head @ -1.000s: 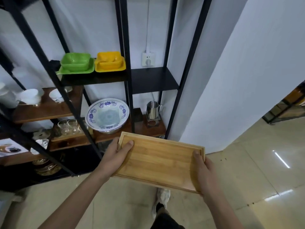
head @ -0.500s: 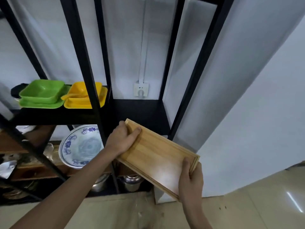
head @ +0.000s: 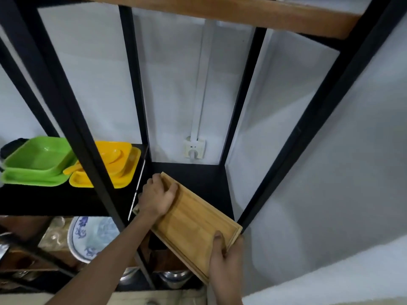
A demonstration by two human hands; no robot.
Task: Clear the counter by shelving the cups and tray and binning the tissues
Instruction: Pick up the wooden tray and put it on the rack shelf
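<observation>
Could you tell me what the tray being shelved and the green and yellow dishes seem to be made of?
The tray looks like bamboo or light wood with a smooth satin finish: parallel grain strips show. The green dishes and yellow dishes look like glossy plastic or melamine, judging by their uniform bright colour and soft highlights.

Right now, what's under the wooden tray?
The wooden tray, held by left hand and right hand, has its far end over the bare black shelf. Whether it touches is hidden.

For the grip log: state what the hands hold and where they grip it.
Both hands hold the wooden tray: the left hand grips its far short end, the right hand its near end, thumb on top.
</observation>
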